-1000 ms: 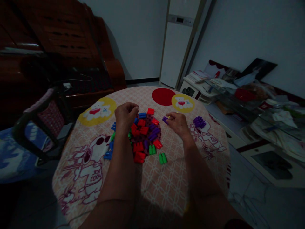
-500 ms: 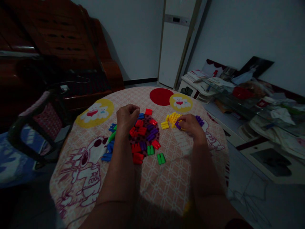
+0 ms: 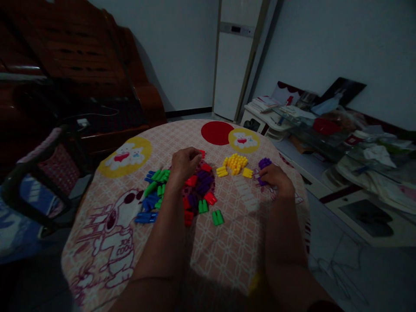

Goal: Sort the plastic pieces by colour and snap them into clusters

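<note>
The round, cloth-covered table (image 3: pixel 221 255) stands between a wooden sofa (image 3: pixel 74 47) and a cluttered cabinet (image 3: pixel 329 214); left hand (image 3: pixel 186 164), fingertips together, above blocks (image 3: pixel 204 182); right hand (image 3: pixel 275 178) pinching a purple block (image 3: pixel 261 181).

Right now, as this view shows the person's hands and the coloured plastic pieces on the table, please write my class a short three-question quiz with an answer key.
1. True or false: in this view, the yellow pile lies between the left hand and the right hand.

2. Which colour of piece is at the fingertips of the right hand?
A) green
B) purple
C) blue

3. Fill the gap: the ____ hand is over the mixed-colour heap.

Key
1. True.
2. B; a purple piece is there.
3. Left.
</note>
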Action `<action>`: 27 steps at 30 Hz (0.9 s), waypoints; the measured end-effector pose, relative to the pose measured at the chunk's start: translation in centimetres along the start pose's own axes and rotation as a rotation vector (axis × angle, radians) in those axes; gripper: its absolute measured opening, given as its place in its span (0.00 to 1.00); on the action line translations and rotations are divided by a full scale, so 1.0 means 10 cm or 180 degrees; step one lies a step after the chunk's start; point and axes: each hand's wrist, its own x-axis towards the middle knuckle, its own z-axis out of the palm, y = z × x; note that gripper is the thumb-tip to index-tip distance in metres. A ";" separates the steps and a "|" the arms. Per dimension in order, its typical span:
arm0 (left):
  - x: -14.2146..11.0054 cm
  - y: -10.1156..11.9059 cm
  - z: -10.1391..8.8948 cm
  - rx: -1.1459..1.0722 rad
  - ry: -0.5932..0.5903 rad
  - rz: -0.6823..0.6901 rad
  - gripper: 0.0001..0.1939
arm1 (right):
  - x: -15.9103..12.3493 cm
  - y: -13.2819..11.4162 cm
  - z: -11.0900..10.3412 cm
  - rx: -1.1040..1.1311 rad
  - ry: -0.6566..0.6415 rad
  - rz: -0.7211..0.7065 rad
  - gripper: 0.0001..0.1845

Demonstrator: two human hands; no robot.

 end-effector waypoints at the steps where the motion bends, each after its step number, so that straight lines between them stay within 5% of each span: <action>1: 0.00 0.00 -0.01 0.0007 0.0003 -0.0018 0.16 | 0.00 0.01 -0.01 -0.0009 -0.0082 0.0078 0.13; 4: -0.01 -0.03 -0.03 -0.0039 -0.0008 -0.0074 0.17 | 0.00 0.07 -0.06 0.0150 0.0002 0.0255 0.10; 12: 0.00 -0.05 0.01 0.0031 -0.0041 -0.0011 0.17 | 0.01 0.20 -0.14 0.0483 0.1598 -0.0002 0.11; 27: 0.00 -0.05 0.02 0.0141 -0.0111 0.0070 0.14 | 0.02 0.10 -0.08 -0.0418 0.1484 0.0039 0.13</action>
